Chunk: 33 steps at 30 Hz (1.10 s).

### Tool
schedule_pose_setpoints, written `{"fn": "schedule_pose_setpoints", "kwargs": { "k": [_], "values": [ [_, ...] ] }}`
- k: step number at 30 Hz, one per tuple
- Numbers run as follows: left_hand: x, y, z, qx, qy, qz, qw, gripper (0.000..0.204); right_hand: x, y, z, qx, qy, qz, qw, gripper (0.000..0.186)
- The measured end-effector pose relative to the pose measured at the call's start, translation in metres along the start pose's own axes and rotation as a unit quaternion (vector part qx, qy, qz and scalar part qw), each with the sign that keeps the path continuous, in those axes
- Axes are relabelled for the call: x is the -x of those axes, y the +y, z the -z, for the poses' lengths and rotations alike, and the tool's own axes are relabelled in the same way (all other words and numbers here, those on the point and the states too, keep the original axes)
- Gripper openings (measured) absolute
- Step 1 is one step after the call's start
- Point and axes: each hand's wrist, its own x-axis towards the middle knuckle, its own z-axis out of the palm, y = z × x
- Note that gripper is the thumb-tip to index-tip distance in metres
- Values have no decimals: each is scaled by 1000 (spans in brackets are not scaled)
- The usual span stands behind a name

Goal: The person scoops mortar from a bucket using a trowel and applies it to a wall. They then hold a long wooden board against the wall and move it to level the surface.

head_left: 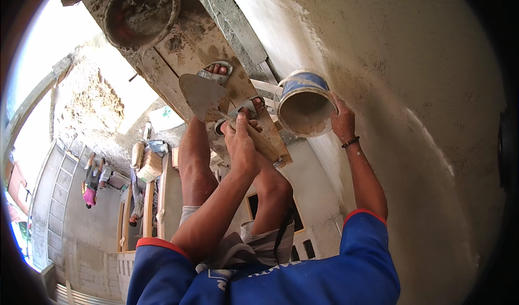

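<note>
My left hand [241,143] is closed on a trowel; its broad mud-stained blade [203,95] points up and left above my sandalled feet [219,72], which stand on a mortar-smeared plank scaffold [157,75]. A long wooden piece [267,147] lies just behind that hand, perhaps the handle. My right hand [341,122] grips the rim of a blue-and-white bucket [303,84] tilted toward me, its inside coated grey. At the top of the scaffold sits a round tub [139,13] with wet grey mortar in it.
A plastered wall [416,78] rises along the right. Below at left are a ladder [58,197], a person [90,191] in pink, another person [136,207] by wooden frames [153,207], and stacked materials [150,170]. A soil heap [89,94] lies beyond the scaffold's left edge.
</note>
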Motion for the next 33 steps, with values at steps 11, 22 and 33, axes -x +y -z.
{"fn": "schedule_pose_setpoints", "kwargs": {
  "k": [11,22,33],
  "values": [
    [-5,-6,-7,-124,10,15,992,30,142,79,-160,52,-207,63,975,53],
    [1,-19,-11,-207,-2,52,977,29,206,76,-278,20,-301,236,924,39],
    [-3,-33,-9,-172,-41,50,983,31,198,54,-300,71,-363,190,909,46]
  ]
}}
